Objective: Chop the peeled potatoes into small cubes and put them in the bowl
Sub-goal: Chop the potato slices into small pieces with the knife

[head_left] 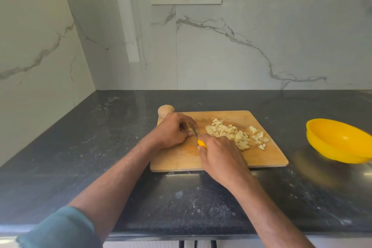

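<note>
Wooden cutting board (267, 159) lay on the dark tabletop (100, 147), and chopping was the step in hand; the left hand (173, 132) was cupped over a piece I could not see, the right hand (220, 156) clenched round the yellow-handled knife (196, 134). Potato cubes (235, 135) were heaped on the board, a whole potato (165, 110) sat at its far corner, and the yellow bowl (338, 143) stood apart to the right, seemingly empty; the next move probably called for more cuts with fingertips tucked clear, then transferring the cubes.
</note>
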Motion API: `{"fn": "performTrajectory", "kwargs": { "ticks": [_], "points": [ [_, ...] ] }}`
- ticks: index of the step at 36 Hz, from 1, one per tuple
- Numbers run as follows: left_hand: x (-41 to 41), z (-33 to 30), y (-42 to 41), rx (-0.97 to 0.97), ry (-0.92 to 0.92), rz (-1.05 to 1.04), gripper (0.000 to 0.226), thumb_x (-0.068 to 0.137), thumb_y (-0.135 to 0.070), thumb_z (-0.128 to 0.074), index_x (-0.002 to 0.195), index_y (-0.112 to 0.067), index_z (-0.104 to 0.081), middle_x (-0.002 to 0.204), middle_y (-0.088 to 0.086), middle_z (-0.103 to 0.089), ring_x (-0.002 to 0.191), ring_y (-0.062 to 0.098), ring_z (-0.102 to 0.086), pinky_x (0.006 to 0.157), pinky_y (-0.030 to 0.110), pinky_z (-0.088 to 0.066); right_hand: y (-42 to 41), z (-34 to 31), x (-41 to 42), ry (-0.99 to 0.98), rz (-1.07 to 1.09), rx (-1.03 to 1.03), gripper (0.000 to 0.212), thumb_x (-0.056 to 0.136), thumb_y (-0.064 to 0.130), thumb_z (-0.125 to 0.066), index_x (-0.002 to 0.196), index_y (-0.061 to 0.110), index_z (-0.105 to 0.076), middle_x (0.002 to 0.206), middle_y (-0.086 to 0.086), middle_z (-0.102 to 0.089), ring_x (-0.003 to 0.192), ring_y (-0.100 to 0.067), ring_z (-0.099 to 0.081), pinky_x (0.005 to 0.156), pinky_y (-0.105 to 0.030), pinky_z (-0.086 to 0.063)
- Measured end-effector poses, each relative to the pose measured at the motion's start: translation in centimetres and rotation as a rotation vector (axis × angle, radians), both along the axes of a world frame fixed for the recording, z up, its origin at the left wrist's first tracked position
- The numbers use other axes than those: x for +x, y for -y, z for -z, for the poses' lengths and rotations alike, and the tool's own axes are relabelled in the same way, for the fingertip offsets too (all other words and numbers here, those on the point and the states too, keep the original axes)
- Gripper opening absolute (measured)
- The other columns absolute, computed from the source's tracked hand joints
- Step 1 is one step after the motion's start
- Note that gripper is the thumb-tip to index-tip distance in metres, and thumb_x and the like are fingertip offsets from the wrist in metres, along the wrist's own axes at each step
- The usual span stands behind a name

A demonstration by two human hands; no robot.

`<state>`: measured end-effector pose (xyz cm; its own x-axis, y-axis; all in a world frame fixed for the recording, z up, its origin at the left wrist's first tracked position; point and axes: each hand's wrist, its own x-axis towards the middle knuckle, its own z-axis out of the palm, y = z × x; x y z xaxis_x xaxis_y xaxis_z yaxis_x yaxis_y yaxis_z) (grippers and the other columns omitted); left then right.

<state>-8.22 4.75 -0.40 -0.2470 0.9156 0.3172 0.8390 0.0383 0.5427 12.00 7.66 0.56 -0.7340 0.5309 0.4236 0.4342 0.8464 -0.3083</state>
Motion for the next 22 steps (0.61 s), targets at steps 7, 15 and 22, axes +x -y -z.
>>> {"fn": "performTrajectory", "kwargs": {
  "ticks": [7, 15, 22],
  "points": [
    [0.4, -0.5, 0.0, -0.049, -0.045, 0.009, 0.023, 0.089, -0.007, -0.071, 0.107, -0.020, -0.077, 0.103, -0.003, -0.071, 0.090, 0.010, -0.061, 0.082, 0.026, -0.053, 0.2, 0.0, 0.4, 0.020, -0.020, -0.004, 0.035, 0.104, 0.029, -0.050, 0.138, 0.022, -0.057, 0.103, 0.003, -0.072, 0.081, -0.011, -0.064, 0.067, -0.017, -0.040],
    [0.6, -0.8, 0.2, -0.047, -0.096, 0.013, 0.023, 0.091, -0.006, -0.070, 0.110, -0.017, -0.078, 0.099, -0.005, -0.066, 0.086, 0.009, -0.057, 0.083, 0.026, -0.051, 0.8, 0.0, 2.5, 0.032, -0.038, -0.048, 0.036, 0.101, 0.027, -0.053, 0.137, 0.024, -0.060, 0.118, 0.009, -0.071, 0.092, -0.005, -0.067, 0.082, -0.020, -0.051],
    [0.5, -0.5, 0.2, -0.038, -0.044, 0.001, 0.027, 0.090, -0.007, -0.070, 0.115, -0.017, -0.073, 0.097, 0.000, -0.068, 0.085, 0.012, -0.060, 0.079, 0.031, -0.053, 0.3, -1.2, 4.9, -0.107, -0.015, -0.164, 0.025, 0.098, 0.019, -0.059, 0.119, 0.018, -0.073, 0.051, 0.031, -0.049, 0.054, 0.006, -0.052, 0.047, -0.012, -0.035]
  ]
}}
